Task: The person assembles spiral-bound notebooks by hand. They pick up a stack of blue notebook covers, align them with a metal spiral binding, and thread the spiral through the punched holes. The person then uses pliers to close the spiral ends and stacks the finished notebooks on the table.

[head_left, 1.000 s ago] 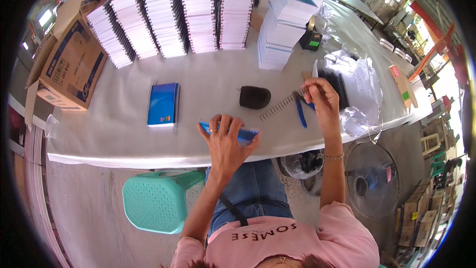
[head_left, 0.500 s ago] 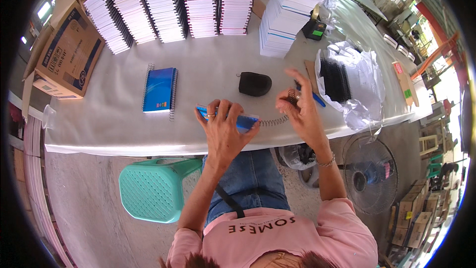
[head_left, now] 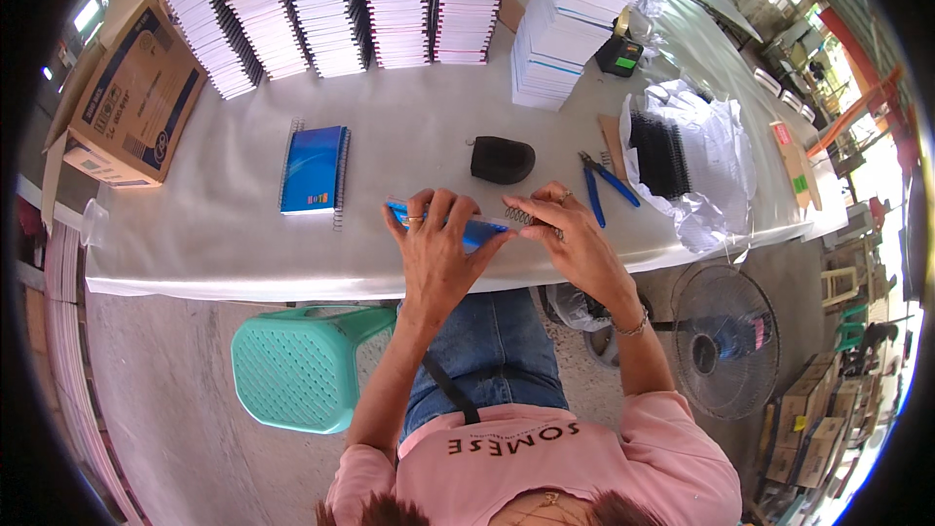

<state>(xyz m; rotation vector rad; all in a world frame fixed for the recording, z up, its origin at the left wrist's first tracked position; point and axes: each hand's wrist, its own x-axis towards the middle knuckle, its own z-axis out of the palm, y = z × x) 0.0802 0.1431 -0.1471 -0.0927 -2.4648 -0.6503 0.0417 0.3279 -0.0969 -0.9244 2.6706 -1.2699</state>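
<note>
My left hand [head_left: 436,253] is closed over a small blue notebook [head_left: 479,233], its fingers along the top and the thumb at the near right corner. From the notebook's right end comes a dark spiral binding coil [head_left: 517,216]. My right hand [head_left: 579,249] pinches this coil close to the notebook's edge, with fingers over it. How far the coil runs through the holes is hidden by my left hand. Another blue spiral notebook [head_left: 314,171] lies flat to the left. Beyond my hands sits a small black pouch [head_left: 503,160], and blue-handled cutting pliers [head_left: 606,187] lie right of it.
Tall stacks of spiral-bound books [head_left: 394,10] line the table's far side, beside a stack of unbound pads [head_left: 550,54]. White crumpled wrapping [head_left: 716,170] holds several black coils [head_left: 662,156]. A cardboard box [head_left: 136,102] stands left. Below are a green stool [head_left: 292,370] and a fan [head_left: 726,341].
My right hand has moved left and down to the notebook's right end, its fingers now closing on the coil. The pliers have come into full view. My left hand keeps its hold.
</note>
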